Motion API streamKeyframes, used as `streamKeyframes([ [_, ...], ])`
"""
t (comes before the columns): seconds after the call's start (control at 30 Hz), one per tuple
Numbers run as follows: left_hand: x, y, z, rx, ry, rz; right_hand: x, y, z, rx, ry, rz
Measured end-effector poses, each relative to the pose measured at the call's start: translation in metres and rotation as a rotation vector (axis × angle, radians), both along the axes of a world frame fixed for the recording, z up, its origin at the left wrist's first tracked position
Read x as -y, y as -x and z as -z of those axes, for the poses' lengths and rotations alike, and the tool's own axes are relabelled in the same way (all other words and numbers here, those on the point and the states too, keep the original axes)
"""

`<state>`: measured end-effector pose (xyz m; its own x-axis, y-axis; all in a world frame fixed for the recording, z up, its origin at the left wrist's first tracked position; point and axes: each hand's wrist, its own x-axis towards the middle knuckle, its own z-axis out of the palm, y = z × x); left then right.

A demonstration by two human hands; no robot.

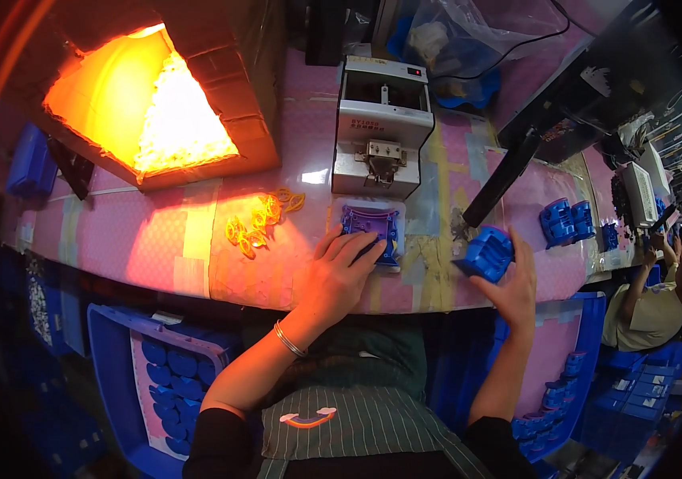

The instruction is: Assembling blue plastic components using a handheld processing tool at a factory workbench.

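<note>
At the far left a blue bin (31, 164) stands near a cardboard box (257, 104), whose cut opening glows bright orange and white. Below the workbench (553, 267), a blue crate (103, 383) holds rows of rounded blue pieces (167, 397). On the bench's pink covering, just right of the box's light, lies a loose cluster of yellow loops (255, 223).

The person's left hand (339, 270) reaches over a blue frame (390, 231), which sits in a pale holder (402, 215) at the front of a white-and-black machine (377, 128). Its fingers are partly bent and slightly spread across the frame's left and middle; whether they grip it or only rest there, one cannot tell. A metal bangle (287, 339) circles that wrist. Behind the machine is a clear plastic bag (461, 36).

To the right, the right hand (514, 279) holds a blue casing (488, 253) between thumb and fingers, the thumb at its lower edge and the fingers along its right side, opened only to the casing's width. The casing is at the bench's front edge, near the foot of a black post (509, 176) joined to a large dark panel (588, 88). Farther right stand two blue housings (566, 222), side by side. Beneath, another crate (596, 323) contains blue parts (553, 397). At the far right sits a co-worker (640, 319).
</note>
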<state>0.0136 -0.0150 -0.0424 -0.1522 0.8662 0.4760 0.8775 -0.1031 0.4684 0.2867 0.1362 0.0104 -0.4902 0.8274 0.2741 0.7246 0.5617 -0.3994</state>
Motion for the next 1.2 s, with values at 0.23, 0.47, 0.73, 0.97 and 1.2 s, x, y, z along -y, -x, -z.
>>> streamKeyframes([
  [0.23, 0.020, 0.021, -0.007, 0.340, -0.182, -0.064, 0.028, 0.116, -0.020, -0.199, 0.055, -0.473],
  [0.47, 0.030, 0.034, -0.002, 0.396, -0.240, -0.155, 0.030, 0.155, -0.006, -0.071, 0.026, -0.565],
  [0.73, 0.019, 0.011, -0.002, 0.169, -0.147, -0.011, 0.038, 0.156, 0.017, -0.007, -0.018, -0.512],
  [0.97, 0.018, 0.007, 0.001, -0.018, -0.116, -0.051, 0.042, 0.154, 0.028, -0.175, -0.009, -0.490],
  [1.2, 0.033, 0.011, -0.015, 0.645, -0.150, -0.025, 0.049, 0.146, -0.011, -0.564, 0.341, -0.617],
])
